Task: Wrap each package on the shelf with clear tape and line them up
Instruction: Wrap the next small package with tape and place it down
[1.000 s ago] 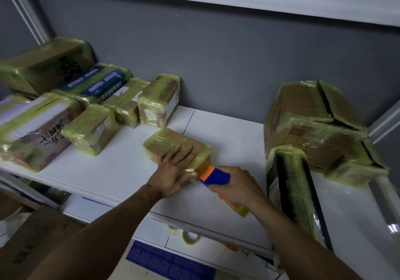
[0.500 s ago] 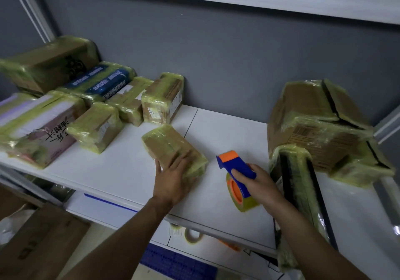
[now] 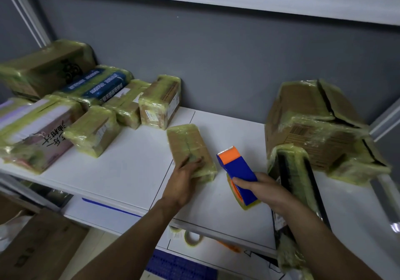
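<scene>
Presses flat-fingered with the left hand point(image 3: 184, 180) on the near end of a small taped package point(image 3: 187, 143) lying on the white shelf point(image 3: 129, 171), other wrapped packages point(image 3: 93, 132) well off to that hand's left. Grips a blue-and-orange tape dispenser point(image 3: 237, 165) in the right hand point(image 3: 267, 190), fingers point(image 3: 242, 181) curled round its handle, just right of that package, hands apart.

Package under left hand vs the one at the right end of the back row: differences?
The near package lies flat; the end-of-row package stands on edge. The near package sits apart with the left hand resting on it; the end-of-row package is untouched, lined up with others. The end-of-row package shows white labels; the near package shows none. Both are brown cardboard in yellowish tape.
</scene>
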{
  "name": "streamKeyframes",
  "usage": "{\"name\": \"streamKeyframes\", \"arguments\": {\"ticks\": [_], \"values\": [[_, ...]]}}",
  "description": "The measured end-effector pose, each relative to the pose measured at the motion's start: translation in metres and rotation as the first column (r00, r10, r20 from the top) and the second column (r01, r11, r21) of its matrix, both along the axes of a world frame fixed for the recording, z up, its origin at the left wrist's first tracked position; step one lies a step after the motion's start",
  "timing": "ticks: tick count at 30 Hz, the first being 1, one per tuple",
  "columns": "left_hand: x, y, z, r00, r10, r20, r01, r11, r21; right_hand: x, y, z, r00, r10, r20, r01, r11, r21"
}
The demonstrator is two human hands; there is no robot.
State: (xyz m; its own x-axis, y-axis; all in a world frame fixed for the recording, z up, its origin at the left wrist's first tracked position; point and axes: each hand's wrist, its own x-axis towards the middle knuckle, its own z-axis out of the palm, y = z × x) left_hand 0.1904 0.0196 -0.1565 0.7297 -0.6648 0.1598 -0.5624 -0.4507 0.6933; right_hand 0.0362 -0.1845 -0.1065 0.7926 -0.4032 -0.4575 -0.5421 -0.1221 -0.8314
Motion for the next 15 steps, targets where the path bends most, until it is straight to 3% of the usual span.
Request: {"name": "streamKeyframes", "arguments": {"ticks": [3, 5, 7, 9, 10, 12, 15], "values": [[0.004, -0.005, 0.005, 0.973, -0.187, -0.136, 0.2, 0.975, 0.093, 0.004, 0.0, 0.019, 0.998, 0.052, 0.032, -0.049, 0.995, -0.092], [0.01, -0.005, 0.024, 0.969, -0.177, -0.174, 0.211, 0.956, 0.202, 0.008, 0.003, 0.032, 0.996, 0.073, 0.054, -0.064, 0.986, -0.153], [0.014, -0.006, 0.044, 0.965, -0.063, -0.254, 0.066, 0.998, 0.002, 0.01, 0.006, 0.04, 0.993, 0.093, 0.078, -0.076, 0.979, -0.19], [0.015, -0.007, 0.066, 0.88, 0.05, -0.473, -0.198, 0.943, -0.269, 0.01, 0.008, 0.043, 0.987, 0.121, 0.109, -0.094, 0.97, -0.223], [0.014, -0.007, 0.077, 0.801, 0.048, -0.597, -0.283, 0.909, -0.307, 0.01, 0.009, 0.045, 0.983, 0.133, 0.126, -0.1, 0.967, -0.234], [0.012, -0.005, 0.088, 0.681, 0.002, -0.732, -0.284, 0.922, -0.261, 0.008, 0.009, 0.047, 0.974, 0.163, 0.158, -0.123, 0.965, -0.233], [0.006, 0.003, 0.092, 0.631, -0.066, -0.773, -0.207, 0.946, -0.25, 0.005, 0.01, 0.05, 0.953, 0.227, 0.198, -0.171, 0.948, -0.267]]}}
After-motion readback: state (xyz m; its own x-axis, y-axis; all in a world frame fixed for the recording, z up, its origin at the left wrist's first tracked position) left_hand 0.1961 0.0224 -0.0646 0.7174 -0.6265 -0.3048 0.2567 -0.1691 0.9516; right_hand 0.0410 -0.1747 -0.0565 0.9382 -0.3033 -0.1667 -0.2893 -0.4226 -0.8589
